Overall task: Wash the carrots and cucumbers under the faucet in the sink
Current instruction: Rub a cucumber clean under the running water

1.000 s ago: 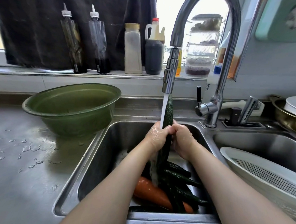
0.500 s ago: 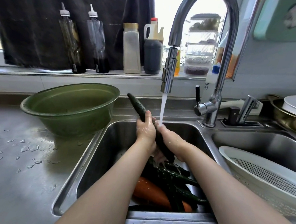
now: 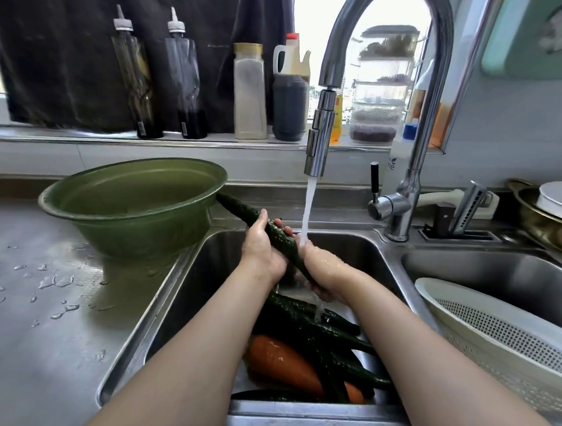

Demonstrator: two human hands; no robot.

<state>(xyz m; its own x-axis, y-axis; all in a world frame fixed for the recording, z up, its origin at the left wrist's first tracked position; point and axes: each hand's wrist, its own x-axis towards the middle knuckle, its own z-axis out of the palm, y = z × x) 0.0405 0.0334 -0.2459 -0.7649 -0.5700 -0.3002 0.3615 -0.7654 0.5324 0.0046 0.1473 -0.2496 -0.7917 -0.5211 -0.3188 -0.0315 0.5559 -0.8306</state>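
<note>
Status: mid-wash, early by my read. Just left of the faucet [image 3: 319, 140], the left hand [image 3: 261, 249] is wrapped round the middle of one cucumber [image 3: 240, 212], thumb over the top, fingers curled behind it. Cucumber slants: top end up-left of the faucet, near the rim of the green basin [image 3: 141, 235] (touching or not, can't tell), low end under the spout. Water stream [image 3: 307, 211] is on and lands where the cucumber meets the right hand [image 3: 324, 270], directly below the spout, fingers closed round the low end. So one piece is under rinse, held over the sink [image 3: 200, 290]. Left to do: a pile of cucumbers [image 3: 316, 328] and a carrot [image 3: 281, 362] lie on the sink floor below the faucet, nearer me; wet, but washed or only splashed I can't say. No veg visible set aside outside the sink, so I'd call most of the job open. Surroundings: far left of the faucet, steel counter [image 3: 40, 314] with water drops, basin sitting on it right at the sink edge. Behind-left of the faucet on the sill, two squeeze bottles [image 3: 133, 84], a pale jar [image 3: 248, 90], a dark jug [image 3: 288, 105]. Right of the faucet, second bowl [image 3: 498, 273] with a white colander [image 3: 494, 341] at its near edge; pan [image 3: 533, 226] far right. In the way: spout hangs low, so the long cucumber has little swing room between it and the basin; forearms hide part of the pile
</note>
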